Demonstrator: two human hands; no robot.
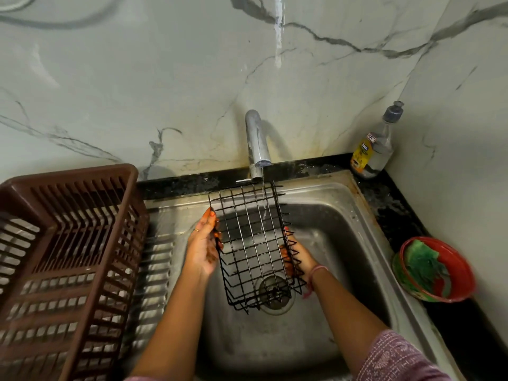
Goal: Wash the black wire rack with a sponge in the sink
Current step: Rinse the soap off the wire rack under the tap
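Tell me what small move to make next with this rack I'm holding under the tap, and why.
Probably free the right hand and reach for the green sponge in the red bowl. Both hands, including the left hand, grip the black wire rack under the tap, whose thin stream already wets it, but no sponge is in hand yet.

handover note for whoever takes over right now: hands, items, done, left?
Left hand grips the black wire rack by its left edge; right hand grips the right edge.
Rack is held over the sink, under a thin stream from the tap.
Green sponge lies in the red bowl, right counter.
Done: rack being wetted or rinsed; cannot tell which.
Left: scrub if needed, then probably the brown drainer.
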